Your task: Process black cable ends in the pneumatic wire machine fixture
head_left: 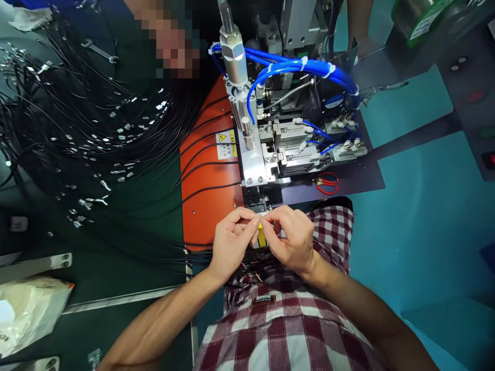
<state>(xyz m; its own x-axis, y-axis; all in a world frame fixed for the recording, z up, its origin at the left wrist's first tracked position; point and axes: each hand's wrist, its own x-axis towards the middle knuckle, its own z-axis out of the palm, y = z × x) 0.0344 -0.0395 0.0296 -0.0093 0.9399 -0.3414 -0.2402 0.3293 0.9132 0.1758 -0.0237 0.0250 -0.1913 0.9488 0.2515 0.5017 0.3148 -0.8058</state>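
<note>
My left hand (232, 242) and my right hand (291, 239) meet in front of the machine (266, 154), fingertips pinched together. Between them sits a small yellow piece (262, 236) with a thin wire end that both hands grip. The hands hover just below the machine's dark front jaw (257, 198). Loose wires with bare ends (251, 275) lie in my lap on the checked shirt, under my wrists.
An orange plate (207, 170) with black wires across it sits left of the machine. A large bundle of black wires with metal terminals (77, 139) covers the green bench. Red snips (327, 184) lie right of the machine. A white bag (27, 309) lies lower left. A person sits opposite.
</note>
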